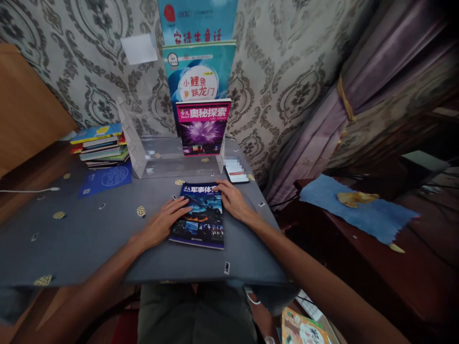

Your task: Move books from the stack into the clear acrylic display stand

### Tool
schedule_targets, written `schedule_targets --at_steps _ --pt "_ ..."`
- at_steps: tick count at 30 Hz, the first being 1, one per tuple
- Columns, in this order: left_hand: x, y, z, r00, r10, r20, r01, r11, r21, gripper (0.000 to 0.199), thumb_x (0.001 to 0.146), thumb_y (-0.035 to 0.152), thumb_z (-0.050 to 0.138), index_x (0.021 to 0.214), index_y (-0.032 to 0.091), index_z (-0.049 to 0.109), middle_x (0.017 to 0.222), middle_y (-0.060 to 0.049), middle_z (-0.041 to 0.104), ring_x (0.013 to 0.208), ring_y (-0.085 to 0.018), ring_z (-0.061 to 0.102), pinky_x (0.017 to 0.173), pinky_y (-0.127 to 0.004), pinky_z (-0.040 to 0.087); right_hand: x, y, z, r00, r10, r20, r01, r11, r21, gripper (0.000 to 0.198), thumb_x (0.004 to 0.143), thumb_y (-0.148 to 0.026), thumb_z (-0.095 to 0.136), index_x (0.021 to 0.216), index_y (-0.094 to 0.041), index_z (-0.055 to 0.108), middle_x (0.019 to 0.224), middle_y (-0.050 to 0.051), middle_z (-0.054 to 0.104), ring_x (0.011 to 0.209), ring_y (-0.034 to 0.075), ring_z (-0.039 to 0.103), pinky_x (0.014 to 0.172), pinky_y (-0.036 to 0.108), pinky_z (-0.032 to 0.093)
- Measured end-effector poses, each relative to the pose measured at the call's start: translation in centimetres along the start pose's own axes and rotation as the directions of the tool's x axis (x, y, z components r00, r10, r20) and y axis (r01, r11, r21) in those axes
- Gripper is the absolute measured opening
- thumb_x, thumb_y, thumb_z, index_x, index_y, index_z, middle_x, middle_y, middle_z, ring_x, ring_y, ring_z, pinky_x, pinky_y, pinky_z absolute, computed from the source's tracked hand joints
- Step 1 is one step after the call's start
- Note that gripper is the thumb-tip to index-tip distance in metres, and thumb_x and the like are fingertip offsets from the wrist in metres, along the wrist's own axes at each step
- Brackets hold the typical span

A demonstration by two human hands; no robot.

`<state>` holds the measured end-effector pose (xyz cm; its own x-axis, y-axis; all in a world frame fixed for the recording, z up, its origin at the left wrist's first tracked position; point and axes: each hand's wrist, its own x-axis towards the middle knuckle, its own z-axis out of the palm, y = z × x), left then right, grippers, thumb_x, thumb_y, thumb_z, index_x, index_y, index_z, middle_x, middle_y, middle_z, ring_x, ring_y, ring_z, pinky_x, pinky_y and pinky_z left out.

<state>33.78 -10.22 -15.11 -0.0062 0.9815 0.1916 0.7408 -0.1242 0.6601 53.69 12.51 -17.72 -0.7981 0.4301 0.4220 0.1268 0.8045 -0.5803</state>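
A dark blue book [201,215] with a military picture on its cover lies flat on the cloth-covered table, slightly turned. My left hand [168,219] rests flat on its left side, fingers stretched out across the cover. At the upper right corner, my right hand [233,198] touches the book with its fingers spread over the edge. Behind the book stands a clear acrylic stand [165,165]. It bears a pink-and-purple book [203,131] upright in front, a teal book [201,71] behind that, and a blue book [201,19] at the back.
Left of the stand is a stack of books [102,145], with a blue booklet [107,179] in front. A phone [235,169] lies by the stand's right foot. A blue cloth [355,208] covers part of a red-brown surface on the right. An orange book [303,329] sits below the table edge.
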Motion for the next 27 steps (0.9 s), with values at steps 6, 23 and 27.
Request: schedule_targets --at_steps 6,23,27 --pt "-0.3 -0.2 -0.8 0.996 -0.059 0.068 0.055 0.997 0.06 0.072 0.077 -0.003 0.045 0.135 0.035 0.062 0.152 0.001 0.053 0.148 -0.022 0.04 0.126 -0.057 0.017 -0.3 -0.7 0.0 0.996 0.027 0.084 -0.012 0.986 -0.169 0.033 0.097 -0.019 0.046 0.122 -0.018 0.068 0.139 0.014 0.061 0.137 0.029 0.051 0.115 0.05 0.041" --pt "5.2 -3.1 0.9 0.964 -0.112 -0.241 0.15 0.978 0.146 0.051 0.094 0.027 0.047 0.143 0.013 0.05 0.136 -0.02 0.062 0.127 -0.033 0.057 0.116 -0.052 0.034 1.0 -5.7 2.9 0.972 0.009 0.236 0.07 0.943 -0.325 0.045 0.102 -0.031 0.05 0.14 -0.009 0.054 0.149 0.022 0.052 0.146 0.032 0.041 0.12 0.055 0.031" --pt "5.1 -3.2 0.8 0.961 -0.11 -0.253 0.14 0.985 0.103 0.047 0.092 0.027 0.052 0.138 0.019 0.055 0.137 -0.014 0.062 0.131 -0.031 0.054 0.119 -0.049 0.032 -0.2 -2.6 0.2 0.988 0.102 0.113 -0.063 0.949 -0.308 0.035 0.1 -0.019 0.045 0.131 -0.017 0.063 0.141 0.016 0.062 0.133 0.028 0.056 0.118 0.053 0.033"
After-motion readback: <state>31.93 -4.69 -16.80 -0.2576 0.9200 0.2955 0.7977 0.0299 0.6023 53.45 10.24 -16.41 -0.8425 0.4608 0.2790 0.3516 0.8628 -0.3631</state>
